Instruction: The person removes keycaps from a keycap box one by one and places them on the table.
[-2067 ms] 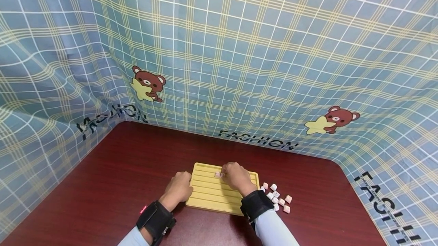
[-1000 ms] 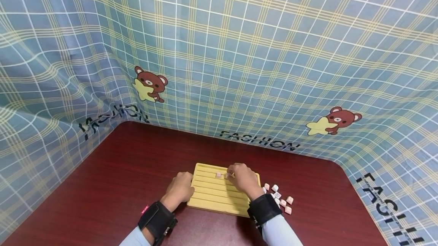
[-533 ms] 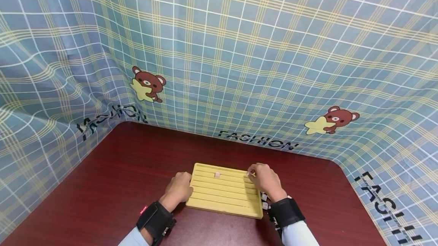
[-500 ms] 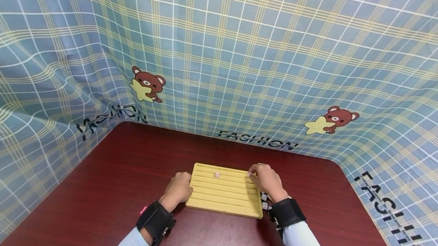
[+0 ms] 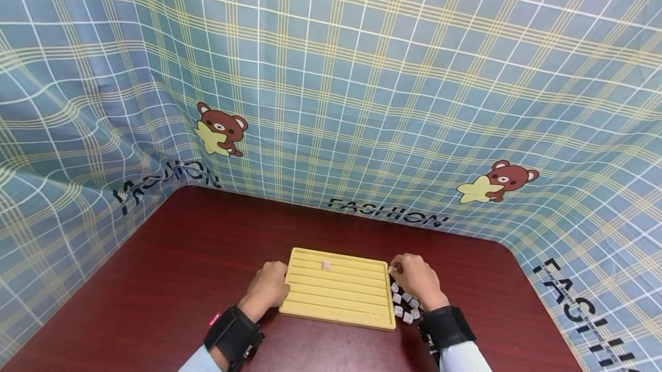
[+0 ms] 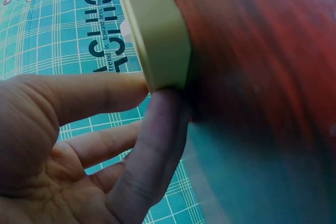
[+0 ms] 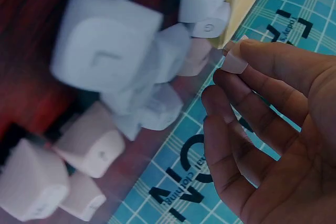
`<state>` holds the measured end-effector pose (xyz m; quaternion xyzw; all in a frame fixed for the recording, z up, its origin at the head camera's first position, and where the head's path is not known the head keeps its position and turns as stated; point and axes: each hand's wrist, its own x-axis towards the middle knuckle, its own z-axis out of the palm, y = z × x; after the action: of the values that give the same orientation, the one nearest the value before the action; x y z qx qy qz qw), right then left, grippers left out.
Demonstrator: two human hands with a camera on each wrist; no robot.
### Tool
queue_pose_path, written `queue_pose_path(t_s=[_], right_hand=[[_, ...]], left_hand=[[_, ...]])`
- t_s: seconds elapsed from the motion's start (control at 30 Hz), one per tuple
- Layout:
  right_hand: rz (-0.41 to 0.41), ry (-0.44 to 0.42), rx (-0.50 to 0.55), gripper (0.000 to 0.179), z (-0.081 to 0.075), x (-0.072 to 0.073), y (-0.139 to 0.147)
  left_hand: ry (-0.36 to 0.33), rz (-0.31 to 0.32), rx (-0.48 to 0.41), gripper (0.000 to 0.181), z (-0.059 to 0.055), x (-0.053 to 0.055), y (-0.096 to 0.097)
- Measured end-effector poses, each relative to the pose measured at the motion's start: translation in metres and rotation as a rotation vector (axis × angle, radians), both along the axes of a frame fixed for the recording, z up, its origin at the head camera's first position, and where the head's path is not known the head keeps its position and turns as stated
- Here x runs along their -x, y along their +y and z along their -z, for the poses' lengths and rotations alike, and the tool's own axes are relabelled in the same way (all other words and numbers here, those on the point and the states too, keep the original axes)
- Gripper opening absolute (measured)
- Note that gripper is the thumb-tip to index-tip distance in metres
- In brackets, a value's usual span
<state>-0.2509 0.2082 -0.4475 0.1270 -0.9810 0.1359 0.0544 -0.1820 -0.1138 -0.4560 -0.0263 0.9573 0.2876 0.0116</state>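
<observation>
My left hand [image 5: 269,286] grips the left edge of a yellow grooved tray [image 5: 336,292], thumb and fingers pinching its wall in the left wrist view. One pale pink keycap [image 5: 326,265] stands on the tray, in an upper groove. Just off the tray's right edge, my right hand [image 5: 415,275] pinches another small pinkish keycap [image 7: 234,62] between thumb and forefinger. The other fingers of that hand are loosely bent. Under and beside it lies a loose group of white keycaps [image 7: 107,43], some showing letters, along with several pinkish keycaps [image 7: 90,142].
The tray lies on a dark red table [image 5: 207,257]. A blue checked cloth [image 5: 320,102] with printed bears surrounds the table's back and sides. Loose keycaps [image 5: 407,317] lie close against the tray's right side, partly hidden by the right hand.
My right hand has moved right, from over the tray's upper groove to beyond its right edge, carrying a keycap. One keycap stays on the tray; the left hand keeps its grip.
</observation>
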Motion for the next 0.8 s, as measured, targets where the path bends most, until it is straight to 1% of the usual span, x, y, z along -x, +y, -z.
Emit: queue_pose_path(t_s=[0.1, 0.23, 0.5, 0.63, 0.8], right_hand=[[-0.002, -0.013, 0.007, 0.009, 0.001, -0.0016, 0.002], [-0.009, -0.007, 0.009, 0.007, 0.0027, -0.0024, 0.0038], [0.019, -0.027, -0.018, 0.006, 0.0091, -0.0001, 0.0055], [0.035, -0.043, -0.021, 0.007, 0.009, 0.0002, 0.0053], [0.035, -0.055, -0.023, 0.007, 0.0092, 0.0005, 0.0049]], left_hand=[[0.007, 0.009, -0.015, 0.012, -0.0004, -0.0013, 0.0002], [0.017, 0.013, -0.018, 0.016, -0.0008, -0.0018, 0.0003], [0.026, 0.007, -0.02, 0.016, -0.0008, -0.0016, 0.0018], [0.02, 0.003, -0.017, 0.012, -0.0015, -0.0011, 0.0012], [0.021, 0.006, -0.015, 0.015, -0.0007, -0.001, 0.0012]])
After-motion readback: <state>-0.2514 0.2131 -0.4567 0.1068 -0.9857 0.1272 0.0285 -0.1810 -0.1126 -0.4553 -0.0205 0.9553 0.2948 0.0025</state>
